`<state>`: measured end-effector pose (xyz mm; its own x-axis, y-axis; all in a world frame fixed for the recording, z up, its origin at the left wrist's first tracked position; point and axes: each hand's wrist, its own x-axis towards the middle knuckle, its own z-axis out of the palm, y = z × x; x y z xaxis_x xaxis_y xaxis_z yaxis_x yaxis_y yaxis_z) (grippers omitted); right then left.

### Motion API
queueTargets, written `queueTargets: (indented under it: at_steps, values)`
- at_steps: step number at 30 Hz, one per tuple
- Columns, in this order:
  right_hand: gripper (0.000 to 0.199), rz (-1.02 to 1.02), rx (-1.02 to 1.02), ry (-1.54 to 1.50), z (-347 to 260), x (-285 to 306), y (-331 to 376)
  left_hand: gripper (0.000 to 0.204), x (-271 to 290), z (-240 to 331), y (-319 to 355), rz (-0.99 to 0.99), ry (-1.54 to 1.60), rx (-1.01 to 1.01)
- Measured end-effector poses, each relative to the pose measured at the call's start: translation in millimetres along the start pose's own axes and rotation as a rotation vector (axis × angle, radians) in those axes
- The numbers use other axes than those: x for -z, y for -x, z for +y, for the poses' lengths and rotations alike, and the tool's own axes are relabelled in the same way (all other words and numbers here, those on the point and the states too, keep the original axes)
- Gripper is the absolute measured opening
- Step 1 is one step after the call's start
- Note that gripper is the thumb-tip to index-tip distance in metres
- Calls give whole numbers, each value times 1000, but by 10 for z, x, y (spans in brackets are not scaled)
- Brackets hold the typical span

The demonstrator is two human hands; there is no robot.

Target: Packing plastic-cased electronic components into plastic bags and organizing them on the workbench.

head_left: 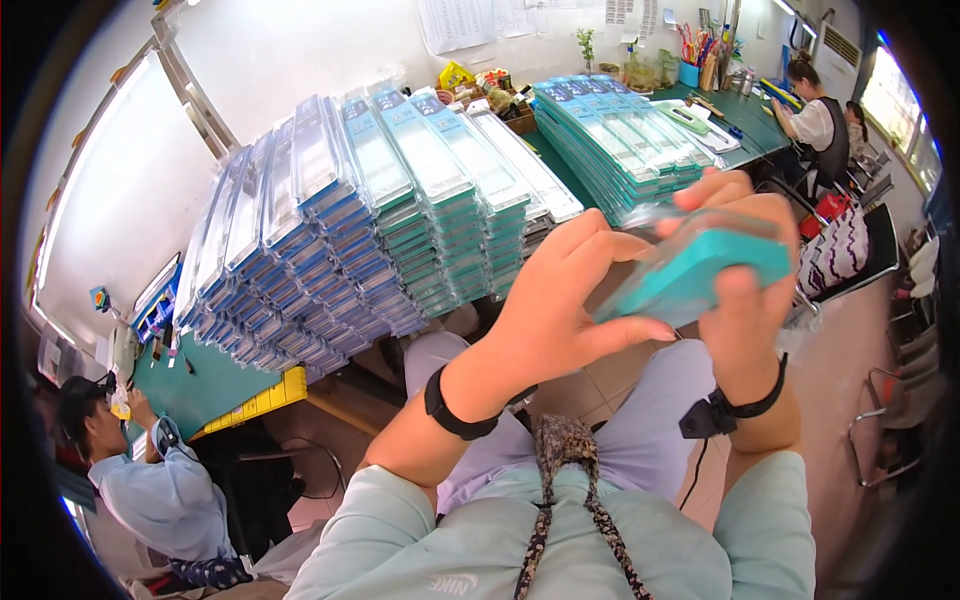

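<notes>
Rising across the left and centre of the frame, tall stacks of blue-edged packages [290, 235] and teal-edged packages [430, 190] are taking up the most room. A second group of stacks [620, 130] is standing at upper right of centre, and a green counter [205, 388] is showing at lower left. A co-worker in a pale blue top [170, 495] is sitting at lower left; another seated worker [828, 135] is bending over something at upper right.

Right of centre, the wearer's right hand [745, 315] is grasping a teal package [690, 268], thumb lying along the lower side and fingers curling over the upper. The left hand [570, 280] is bracketing the package's left end; blur is hiding whether that grip is pinching it or only lying close. The package is hanging tilted in the air above the wearer's lap, clear plastic showing at its edges. Handling this single pack is seemingly the step in hand, and the next move is probably calling for a firm right grip and a sure edge for the left fingertips. Black wristbands [455, 408] are circling both wrists.
</notes>
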<state>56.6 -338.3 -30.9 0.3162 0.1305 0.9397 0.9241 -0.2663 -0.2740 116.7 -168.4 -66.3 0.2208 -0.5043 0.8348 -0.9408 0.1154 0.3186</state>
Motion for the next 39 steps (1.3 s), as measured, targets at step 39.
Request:
queueTargets:
  at_steps: [39]
  values:
    - [22,-75,-893,-216,-429,167,-257,35,-710,471,606,-118,261,357]
